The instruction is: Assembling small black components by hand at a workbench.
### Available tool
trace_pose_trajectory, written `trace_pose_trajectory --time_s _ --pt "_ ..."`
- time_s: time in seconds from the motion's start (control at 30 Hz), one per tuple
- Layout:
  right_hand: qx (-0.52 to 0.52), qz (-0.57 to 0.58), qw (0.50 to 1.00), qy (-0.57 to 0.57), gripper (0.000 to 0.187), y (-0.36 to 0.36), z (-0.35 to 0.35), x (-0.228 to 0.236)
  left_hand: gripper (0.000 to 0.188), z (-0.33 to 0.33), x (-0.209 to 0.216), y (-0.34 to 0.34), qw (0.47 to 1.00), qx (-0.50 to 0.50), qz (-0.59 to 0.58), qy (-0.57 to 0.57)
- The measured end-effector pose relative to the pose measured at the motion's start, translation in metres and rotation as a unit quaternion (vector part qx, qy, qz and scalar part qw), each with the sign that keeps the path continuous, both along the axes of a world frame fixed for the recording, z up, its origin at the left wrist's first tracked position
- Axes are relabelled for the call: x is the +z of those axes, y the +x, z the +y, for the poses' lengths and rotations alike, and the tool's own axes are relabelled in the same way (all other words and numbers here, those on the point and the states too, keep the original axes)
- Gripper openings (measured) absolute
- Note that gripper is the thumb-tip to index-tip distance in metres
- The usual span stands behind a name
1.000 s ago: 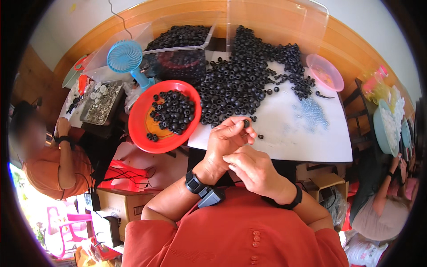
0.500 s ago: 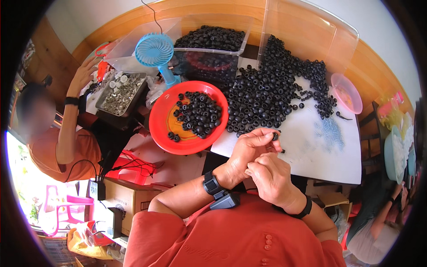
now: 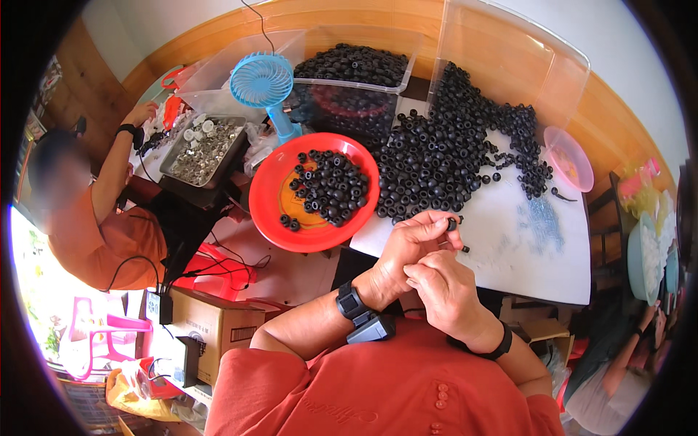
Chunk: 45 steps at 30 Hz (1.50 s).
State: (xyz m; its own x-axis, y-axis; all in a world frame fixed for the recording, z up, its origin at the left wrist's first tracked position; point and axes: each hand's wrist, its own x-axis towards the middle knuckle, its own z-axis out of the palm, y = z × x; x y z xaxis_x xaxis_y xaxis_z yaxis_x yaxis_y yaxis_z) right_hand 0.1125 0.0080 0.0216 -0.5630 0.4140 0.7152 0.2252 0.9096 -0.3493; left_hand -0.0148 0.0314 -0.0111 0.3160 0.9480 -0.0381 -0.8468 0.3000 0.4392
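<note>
My left hand point(image 3: 407, 251) is closed, thumb and fingers pinching a small black bead-like part point(image 3: 451, 224) with a hole in it. Close against it, my right hand point(image 3: 445, 292) is in a pinch, and what its fingertips hold, if anything, is too small to make out. Another small dark piece point(image 3: 465, 249) shows just beyond the fingers, over the white table top point(image 3: 502, 269). Ahead of my hands spreads a large heap of the same black parts point(image 3: 429, 163). To the left, a red plate point(image 3: 265, 192) carries a smaller pile of them.
Behind the plate stand a blue fan point(image 3: 263, 83) and a clear bin point(image 3: 407, 80) of black parts. Tiny blue bits point(image 3: 542, 221) lie at right, near a pink bowl point(image 3: 571, 156). A co-worker's hand point(image 3: 142, 114) is beyond a metal tray point(image 3: 236, 149) of small pieces.
Both my hands keep nearly the same pose, close together. The co-worker at left has lowered a raised hand toward the table. The whole view has shifted slightly.
</note>
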Motion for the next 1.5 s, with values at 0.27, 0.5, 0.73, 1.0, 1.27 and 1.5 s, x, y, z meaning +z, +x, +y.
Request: trace_pose_trajectory --time_s 0.27,0.5,0.73,1.0,1.27,1.5 --pt "-0.089 0.046 0.995 -0.024 0.018 0.028 0.012 0.028 0.022 -0.005 0.004 -0.001 0.994 0.055 0.089 0.023" --pt "-0.128 0.124 0.952 -0.249 0.007 0.054 0.032 0.025 0.025 -0.008 0.015 0.004 0.983 0.034 0.166 0.068" --pt "-0.056 0.202 0.905 -0.370 0.006 0.049 0.028 0.023 0.020 -0.012 0.019 0.009 0.965 0.066 0.242 0.082" --pt "-0.052 0.211 0.879 -0.423 0.006 0.048 0.029 0.018 0.017 -0.011 0.018 0.008 0.959 0.063 0.269 0.065" --pt "-0.066 0.208 0.880 -0.422 0.007 0.047 0.031 0.011 0.017 -0.012 0.013 0.009 0.957 0.073 0.270 0.075" --pt "-0.118 0.134 0.937 -0.300 0.011 0.043 0.027 0.008 0.014 -0.017 0.011 0.014 0.947 0.108 0.287 0.093"
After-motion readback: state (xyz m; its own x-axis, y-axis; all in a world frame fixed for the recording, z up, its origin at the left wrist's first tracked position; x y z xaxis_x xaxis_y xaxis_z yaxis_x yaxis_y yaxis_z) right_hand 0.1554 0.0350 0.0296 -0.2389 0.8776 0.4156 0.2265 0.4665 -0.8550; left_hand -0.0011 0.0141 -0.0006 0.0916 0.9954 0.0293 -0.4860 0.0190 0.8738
